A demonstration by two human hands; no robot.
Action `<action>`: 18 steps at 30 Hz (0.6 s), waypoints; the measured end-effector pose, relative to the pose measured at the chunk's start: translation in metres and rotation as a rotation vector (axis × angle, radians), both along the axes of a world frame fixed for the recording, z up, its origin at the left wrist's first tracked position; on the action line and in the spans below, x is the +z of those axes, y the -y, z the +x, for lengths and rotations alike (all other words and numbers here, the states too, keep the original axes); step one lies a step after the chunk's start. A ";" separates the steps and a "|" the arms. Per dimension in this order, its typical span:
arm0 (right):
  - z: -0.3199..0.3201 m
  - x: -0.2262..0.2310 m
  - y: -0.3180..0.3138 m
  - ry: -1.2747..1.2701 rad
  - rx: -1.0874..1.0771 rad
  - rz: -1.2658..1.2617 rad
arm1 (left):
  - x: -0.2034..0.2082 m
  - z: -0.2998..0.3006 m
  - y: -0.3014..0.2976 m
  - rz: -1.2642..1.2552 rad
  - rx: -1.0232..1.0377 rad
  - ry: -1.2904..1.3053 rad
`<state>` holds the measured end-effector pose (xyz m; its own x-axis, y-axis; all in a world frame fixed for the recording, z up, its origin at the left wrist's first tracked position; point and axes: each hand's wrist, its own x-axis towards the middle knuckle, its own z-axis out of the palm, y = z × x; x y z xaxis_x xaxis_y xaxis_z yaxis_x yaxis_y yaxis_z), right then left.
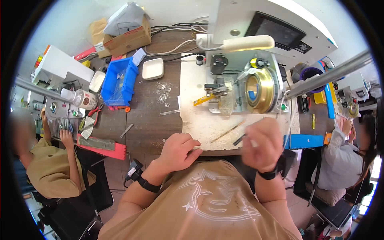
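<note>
My left hand rests at the front edge of the table, with its fingers bent and the thumb apart from the forefinger; nothing shows between them. Over the front of the pale work sheet, my right hand is blurred, its fingers curled inward. Whatever its fingertips may hold is too smeared to make out. A dark thin tool lies just beside it, and a thin brown stick lies farther left on the sheet. Behind stands a machine with a brass-coloured wheel and a yellow-handled cutter.
Small clear pieces lie scattered near a blue bin and a white dish. A metal strip lies left of the sheet. A lamp arm overhangs the machine. Co-workers sit at the left and right.
</note>
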<state>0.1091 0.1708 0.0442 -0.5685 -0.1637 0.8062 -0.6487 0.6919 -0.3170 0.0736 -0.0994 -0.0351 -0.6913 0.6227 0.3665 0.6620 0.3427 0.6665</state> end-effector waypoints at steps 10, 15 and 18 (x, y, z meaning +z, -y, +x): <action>-0.043 -0.064 0.120 0.517 0.082 0.189 | -0.017 -0.057 0.040 0.039 0.614 0.215; -0.065 -0.089 0.145 0.599 -0.023 0.309 | -0.028 -0.082 0.050 -0.100 0.581 0.100; -0.073 -0.095 0.153 0.612 -0.059 0.307 | -0.031 -0.091 0.052 -0.106 0.532 0.087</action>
<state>0.0362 0.0182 -0.0508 -0.9218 -0.2885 0.2590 -0.3741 0.8374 -0.3985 -0.0171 -0.1511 -0.0659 -0.9458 0.2094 0.2483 0.3232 0.6830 0.6551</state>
